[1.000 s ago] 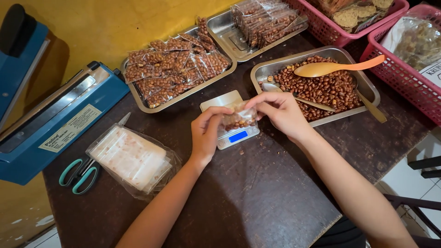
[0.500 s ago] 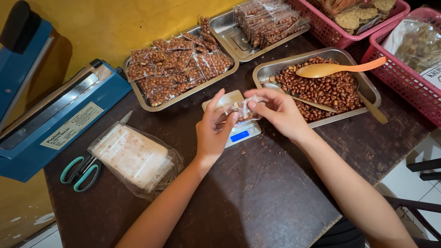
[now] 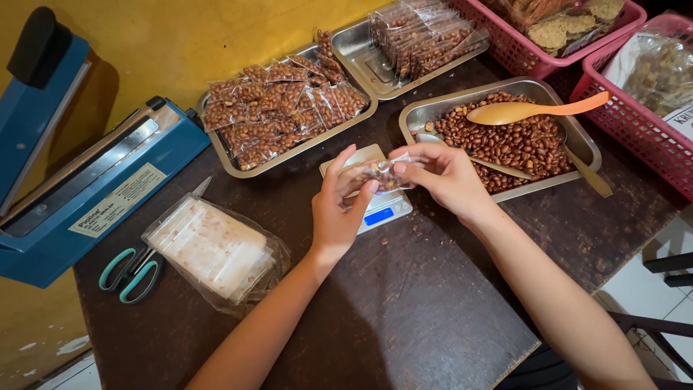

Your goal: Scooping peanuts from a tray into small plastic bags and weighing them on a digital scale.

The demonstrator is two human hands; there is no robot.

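Note:
Both of my hands hold one small clear packet of peanuts point(image 3: 380, 172) just above a small digital scale point(image 3: 381, 206). My left hand point(image 3: 338, 209) pinches the packet's left end with thumb and fingers. My right hand point(image 3: 446, 177) grips its right end. Directly behind my right hand stands a steel tray of loose roasted peanuts point(image 3: 433, 110) with an orange spoon point(image 3: 530, 110) lying across it.
A steel tray of filled peanut packets point(image 3: 289, 108) and a second one point(image 3: 364, 54) sit at the back. A blue heat sealer point(image 3: 86, 188), teal scissors point(image 3: 130, 271) and a bag of empty clear pouches point(image 3: 213, 249) lie left. Pink baskets point(image 3: 635, 123) stand right.
The packet has come up off the scale between both hands. My left fingers have shifted from resting flat over it to pinching its left end.

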